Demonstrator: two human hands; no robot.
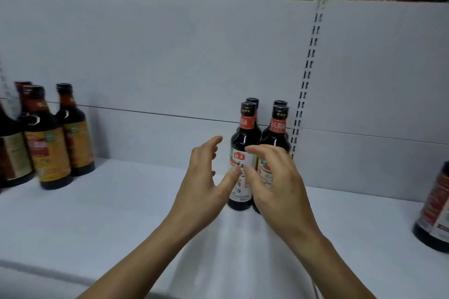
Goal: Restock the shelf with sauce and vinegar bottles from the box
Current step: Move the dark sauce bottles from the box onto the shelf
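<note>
Four sauce bottles [263, 126] standing upright in tight two-by-two cluster on white shelf [121, 213], just left of slotted upright [307, 75]. Left hand [204, 177] spreading straight fingers, thumb touching front-left bottle [243, 138] on label. Right hand [274, 182] arching curved fingers over front-right bottle [278, 128]; grip or mere touch, cannot tell. Yellow-label bottles [48, 148] standing far left of upright; edge bottle [435, 213] sitting well right of it.

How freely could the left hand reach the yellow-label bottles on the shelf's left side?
Probably yes: the left hand grips nothing, and bare shelf lies between it and the yellow-label bottles.
</note>
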